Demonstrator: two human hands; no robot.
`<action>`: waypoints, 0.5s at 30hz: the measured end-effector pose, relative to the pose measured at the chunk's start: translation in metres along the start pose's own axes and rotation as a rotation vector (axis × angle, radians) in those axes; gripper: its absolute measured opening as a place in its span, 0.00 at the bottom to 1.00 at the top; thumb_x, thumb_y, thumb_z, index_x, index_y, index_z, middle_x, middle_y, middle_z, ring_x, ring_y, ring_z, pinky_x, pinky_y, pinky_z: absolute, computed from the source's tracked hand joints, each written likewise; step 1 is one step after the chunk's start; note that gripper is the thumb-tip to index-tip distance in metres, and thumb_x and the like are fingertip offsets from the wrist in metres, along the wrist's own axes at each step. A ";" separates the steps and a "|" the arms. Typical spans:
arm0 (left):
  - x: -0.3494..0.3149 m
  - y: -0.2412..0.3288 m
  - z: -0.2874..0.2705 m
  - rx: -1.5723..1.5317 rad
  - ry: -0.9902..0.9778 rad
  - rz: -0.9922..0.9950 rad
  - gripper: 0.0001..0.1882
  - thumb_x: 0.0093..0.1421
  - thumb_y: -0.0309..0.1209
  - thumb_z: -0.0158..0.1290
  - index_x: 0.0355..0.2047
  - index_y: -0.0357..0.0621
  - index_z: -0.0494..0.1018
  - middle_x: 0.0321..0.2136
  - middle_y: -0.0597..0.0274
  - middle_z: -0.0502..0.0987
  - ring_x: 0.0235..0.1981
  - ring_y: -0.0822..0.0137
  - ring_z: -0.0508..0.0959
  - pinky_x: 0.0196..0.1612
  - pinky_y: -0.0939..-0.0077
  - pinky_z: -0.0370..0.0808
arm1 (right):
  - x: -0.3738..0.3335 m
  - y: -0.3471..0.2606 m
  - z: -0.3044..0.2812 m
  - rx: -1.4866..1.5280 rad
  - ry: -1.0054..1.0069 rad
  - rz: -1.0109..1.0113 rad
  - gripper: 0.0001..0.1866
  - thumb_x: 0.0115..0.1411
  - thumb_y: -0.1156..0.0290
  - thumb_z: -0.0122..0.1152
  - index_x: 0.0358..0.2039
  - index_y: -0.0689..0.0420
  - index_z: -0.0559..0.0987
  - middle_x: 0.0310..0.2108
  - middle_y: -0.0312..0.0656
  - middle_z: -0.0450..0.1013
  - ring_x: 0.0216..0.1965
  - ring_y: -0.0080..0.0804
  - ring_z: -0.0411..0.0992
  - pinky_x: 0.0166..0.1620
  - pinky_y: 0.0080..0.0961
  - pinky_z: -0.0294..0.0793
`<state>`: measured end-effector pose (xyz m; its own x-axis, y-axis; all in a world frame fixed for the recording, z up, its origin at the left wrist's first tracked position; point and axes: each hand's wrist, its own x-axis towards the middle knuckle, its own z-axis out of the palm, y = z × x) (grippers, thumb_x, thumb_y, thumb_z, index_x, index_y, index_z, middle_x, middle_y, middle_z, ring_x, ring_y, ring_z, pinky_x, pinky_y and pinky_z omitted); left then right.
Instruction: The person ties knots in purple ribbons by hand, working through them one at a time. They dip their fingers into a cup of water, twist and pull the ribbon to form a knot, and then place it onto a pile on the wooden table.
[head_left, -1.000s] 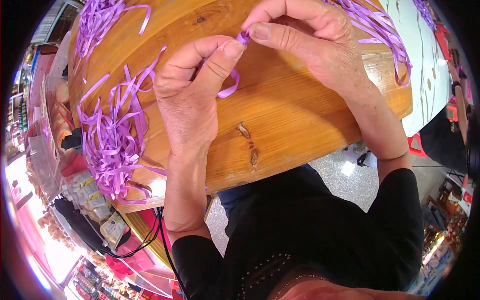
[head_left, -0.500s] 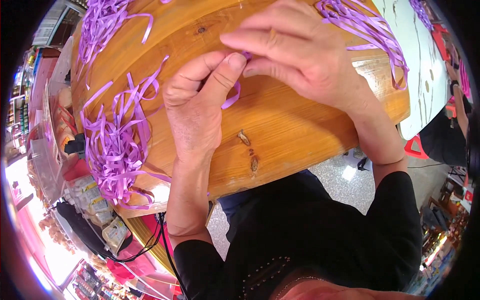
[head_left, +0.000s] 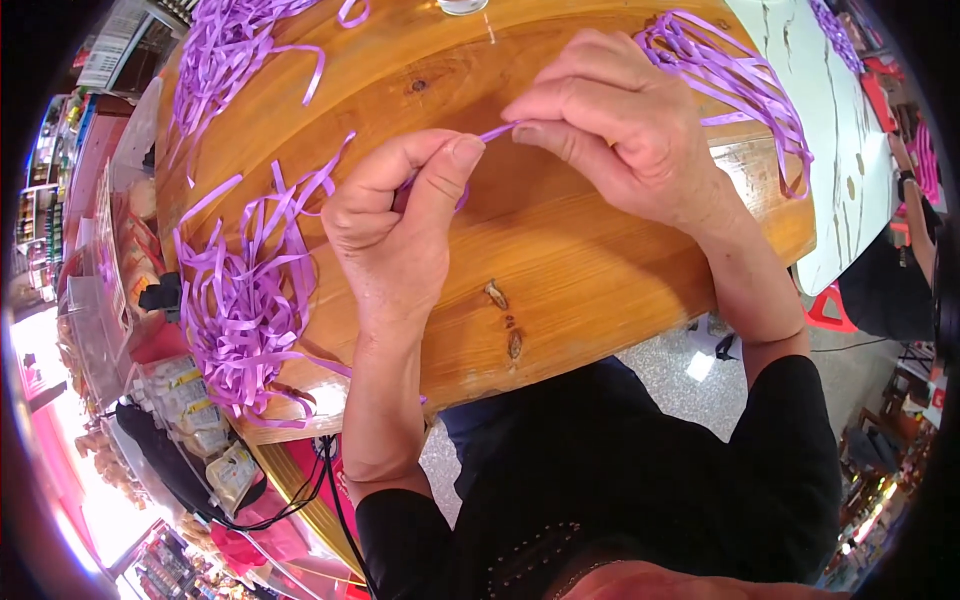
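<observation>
The ribbon [head_left: 500, 131] is purple, the table [head_left: 600, 280] honey-brown with dark knots [head_left: 515, 345].

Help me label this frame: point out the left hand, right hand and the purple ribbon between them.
Left hand [head_left: 398, 222]: head view, near the thumb's base.
Right hand [head_left: 648, 150]: head view, near the thumb's base.
Purple ribbon [head_left: 499, 131]: head view, span between hands.

ribbon [head_left: 499, 131]: smooth, satiny | table [head_left: 590, 285]: glossy, knotted wood | shirt [head_left: 640, 470]: matt cloth | floor [head_left: 668, 362]: speckled, shiny
</observation>
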<state>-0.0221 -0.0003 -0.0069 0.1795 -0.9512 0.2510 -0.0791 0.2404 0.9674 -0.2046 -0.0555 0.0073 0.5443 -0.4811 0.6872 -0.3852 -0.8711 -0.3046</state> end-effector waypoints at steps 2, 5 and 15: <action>0.001 0.002 -0.001 -0.134 -0.013 -0.092 0.02 0.54 0.23 0.58 0.28 0.38 0.78 0.18 0.75 0.72 0.20 0.84 0.65 0.23 0.90 0.60 | 0.001 0.004 0.001 0.126 0.000 0.050 0.11 0.47 0.75 0.66 0.33 0.59 0.79 0.28 0.39 0.72 0.30 0.31 0.71 0.34 0.23 0.69; 0.001 0.006 -0.003 -0.196 -0.029 -0.132 0.02 0.54 0.24 0.58 0.29 0.38 0.78 0.19 0.74 0.72 0.20 0.84 0.66 0.23 0.90 0.61 | 0.002 0.006 0.000 0.181 -0.028 0.134 0.16 0.47 0.75 0.65 0.40 0.59 0.78 0.30 0.39 0.73 0.32 0.31 0.72 0.36 0.22 0.71; -0.001 0.005 -0.001 -0.193 -0.029 -0.165 0.03 0.54 0.24 0.58 0.29 0.38 0.78 0.21 0.72 0.74 0.22 0.83 0.68 0.26 0.90 0.64 | 0.003 -0.001 0.003 0.181 -0.058 0.076 0.20 0.45 0.71 0.67 0.42 0.57 0.77 0.30 0.40 0.72 0.33 0.33 0.71 0.35 0.24 0.70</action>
<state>-0.0215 0.0017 -0.0017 0.1464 -0.9850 0.0913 0.1380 0.1117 0.9841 -0.2007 -0.0567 0.0078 0.5627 -0.5463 0.6204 -0.2897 -0.8332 -0.4710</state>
